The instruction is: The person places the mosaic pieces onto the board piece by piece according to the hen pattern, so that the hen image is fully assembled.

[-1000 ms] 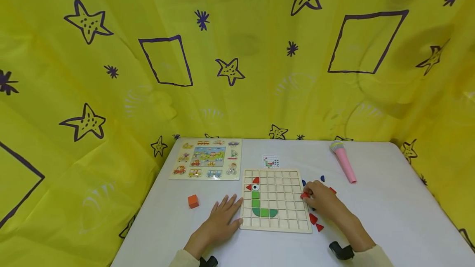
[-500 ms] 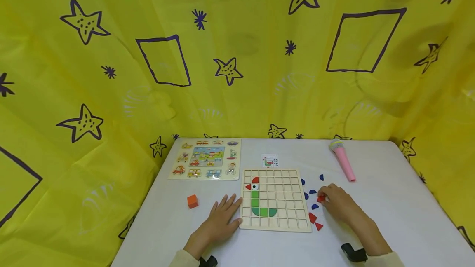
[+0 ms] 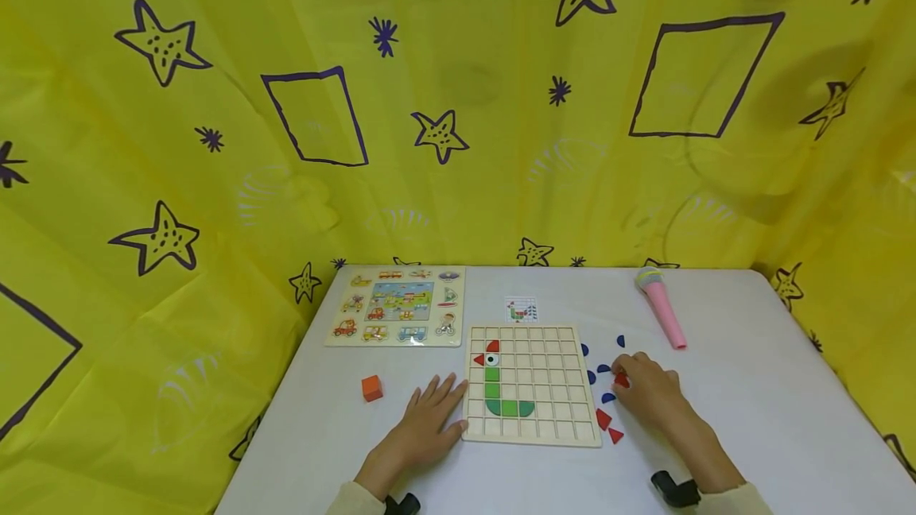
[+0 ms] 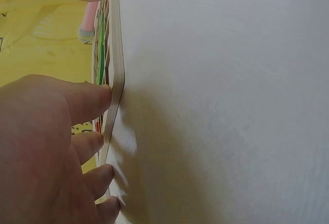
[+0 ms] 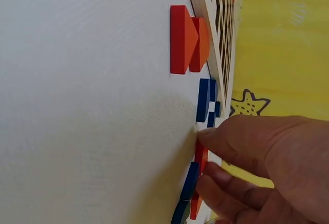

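My left hand lies with its fingers spread at the left edge of a wooden grid board. In the left wrist view its thumb touches the board's rim. Set in the board are a red beak triangle, a round eye tile and several green tiles, forming a bird's head and body. Right of the board, my right hand pinches a small red wooden piece between thumb and fingers, low over the table. Its full shape is hidden by the fingers. Blue half-round pieces lie around it.
Red pieces lie by the board's lower right corner. A small pattern card sits behind the board. Further off are a picture puzzle on the left and a pink toy microphone on the right. An orange cube stands left of my left hand.
My right hand has moved right with the red piece, from the board's right edge to the table among the blue pieces. Over the last half second it has shifted only slightly. The left hand stays put.
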### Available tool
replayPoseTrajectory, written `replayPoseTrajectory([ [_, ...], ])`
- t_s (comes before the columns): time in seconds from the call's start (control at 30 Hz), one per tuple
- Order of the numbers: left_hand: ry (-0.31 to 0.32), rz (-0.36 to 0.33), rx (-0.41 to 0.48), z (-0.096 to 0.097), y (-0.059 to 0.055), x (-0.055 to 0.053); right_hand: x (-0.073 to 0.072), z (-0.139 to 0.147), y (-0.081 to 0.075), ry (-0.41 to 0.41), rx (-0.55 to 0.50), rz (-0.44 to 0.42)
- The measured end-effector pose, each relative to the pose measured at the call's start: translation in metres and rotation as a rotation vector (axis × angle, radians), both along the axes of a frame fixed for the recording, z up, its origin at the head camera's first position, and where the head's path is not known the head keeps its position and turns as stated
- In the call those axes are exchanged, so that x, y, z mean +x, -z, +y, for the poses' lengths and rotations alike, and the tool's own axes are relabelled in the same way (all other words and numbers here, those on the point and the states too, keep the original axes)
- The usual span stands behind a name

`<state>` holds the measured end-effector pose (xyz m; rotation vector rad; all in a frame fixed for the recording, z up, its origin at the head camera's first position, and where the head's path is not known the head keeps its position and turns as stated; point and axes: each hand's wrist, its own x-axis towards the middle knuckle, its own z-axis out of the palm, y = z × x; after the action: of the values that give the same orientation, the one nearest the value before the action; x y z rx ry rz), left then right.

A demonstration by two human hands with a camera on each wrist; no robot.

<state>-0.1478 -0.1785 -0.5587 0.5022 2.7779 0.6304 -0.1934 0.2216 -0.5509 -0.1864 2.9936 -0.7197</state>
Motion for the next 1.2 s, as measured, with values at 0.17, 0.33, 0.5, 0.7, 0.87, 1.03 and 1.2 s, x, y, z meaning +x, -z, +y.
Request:
replayPoseTrajectory([
  [0.17, -0.003, -0.001, 0.006, 0.000, 0.000, 0.000, 0.003, -0.001, -0.008, -0.001, -0.011, -0.025],
  [0.33, -0.005, 0.001, 0.000, 0.000, 0.001, -0.001, 0.005, -0.001, -0.012, 0.018, -0.005, -0.038],
  [0.5, -0.005, 0.001, 0.001, 0.001, 0.001, -0.001, 0.004, -0.001, -0.011, -0.009, 0.007, -0.043],
  [0.7, 0.003, 0.004, 0.009, 0.001, -0.001, -0.001, 0.005, -0.002, -0.009, -0.019, 0.002, -0.039],
  [0.87, 0.017, 0.021, 0.023, 0.000, -0.004, 0.000, 0.004, -0.006, -0.010, -0.027, 0.002, -0.022],
  [1.03, 0.014, 0.014, 0.016, 0.000, -0.004, 0.001, -0.001, -0.021, -0.016, -0.064, -0.023, 0.001],
  [1.2, 0.015, 0.010, 0.009, 0.000, -0.004, 0.001, -0.005, -0.049, -0.022, -0.119, -0.053, 0.005],
])
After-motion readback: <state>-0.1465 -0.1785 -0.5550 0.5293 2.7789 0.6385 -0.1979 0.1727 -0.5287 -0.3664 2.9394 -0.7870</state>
